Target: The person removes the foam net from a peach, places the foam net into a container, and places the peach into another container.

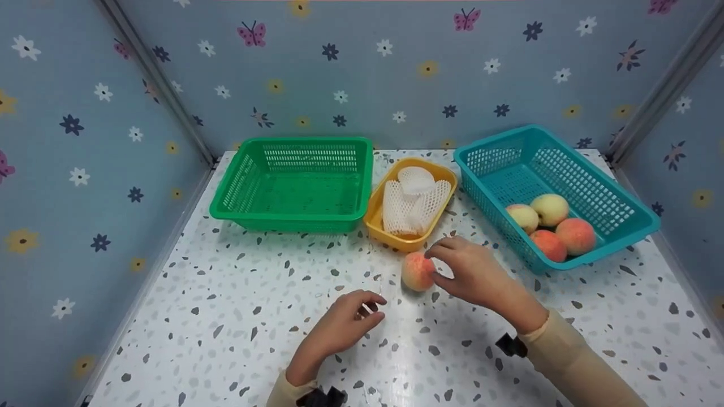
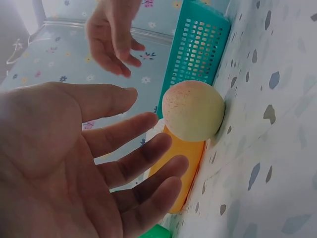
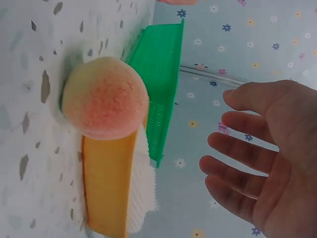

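Observation:
A single peach (image 1: 417,272) sits on the speckled table just in front of the small yellow basket (image 1: 408,245). My right hand (image 1: 472,271) hovers beside and above that peach, fingers loosely bent; the right wrist view shows a gap between its fingertips and the peach (image 3: 105,98). To the left and nearer me, my left hand (image 1: 344,322) is held with relaxed, slightly bent fingers and nothing in it. Its palm faces the peach (image 2: 193,111) in the left wrist view, also apart from it. White foam net sleeves (image 1: 416,200) lie inside the yellow basket.
A green basket (image 1: 291,223) stands at the back left with nothing seen inside. At the right, a blue basket (image 1: 599,257) holds several peaches (image 1: 575,236). Flower-patterned walls (image 1: 362,73) enclose the table (image 1: 226,316) at the back and both sides.

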### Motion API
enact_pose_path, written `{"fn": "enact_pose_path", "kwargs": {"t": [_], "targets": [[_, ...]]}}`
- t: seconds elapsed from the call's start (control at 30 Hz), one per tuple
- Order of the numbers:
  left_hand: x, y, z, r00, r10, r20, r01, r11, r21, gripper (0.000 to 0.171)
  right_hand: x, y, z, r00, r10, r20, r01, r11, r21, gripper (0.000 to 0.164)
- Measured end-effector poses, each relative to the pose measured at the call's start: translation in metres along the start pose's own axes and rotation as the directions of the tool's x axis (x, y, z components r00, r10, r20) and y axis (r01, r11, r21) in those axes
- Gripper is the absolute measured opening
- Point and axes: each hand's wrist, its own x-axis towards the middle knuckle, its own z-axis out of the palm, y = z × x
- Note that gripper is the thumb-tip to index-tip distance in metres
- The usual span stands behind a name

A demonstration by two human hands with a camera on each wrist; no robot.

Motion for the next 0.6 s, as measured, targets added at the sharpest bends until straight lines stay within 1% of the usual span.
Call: {"fn": "enact_pose_path", "kwargs": {"t": [0.17,0.3,0.43,0.5,0.6], "targets": [[0.001,0.001,0.005,0.999,0.001,-0.050,-0.002,1.000,-0.018,0.024,0.005,0.004,0.030,0.995,0.037,0.090,-0.039,0.999,0.019,0.042],[0.003,0.002,0.009,0.999,0.001,-0.054,-0.003,0.999,-0.049,0.024,0.009,0.009,0.050,0.985,0.087,0.151,-0.093,0.995,0.038,0.049],[0.005,0.002,0.012,0.999,0.010,-0.049,-0.013,0.998,-0.061,0.025,0.010,0.013,0.064,0.977,0.124,0.172,-0.131,0.991,0.031,0.054],[0.005,0.002,0.013,0.999,0.010,-0.047,-0.013,0.998,-0.058,0.025,0.010,0.015,0.067,0.977,0.126,0.174,-0.134,0.991,0.032,0.054],[0.007,0.001,0.014,0.999,0.014,-0.044,-0.017,0.998,-0.061,0.024,0.010,0.016,0.070,0.979,0.107,0.175,-0.118,0.992,0.052,0.055]]}}
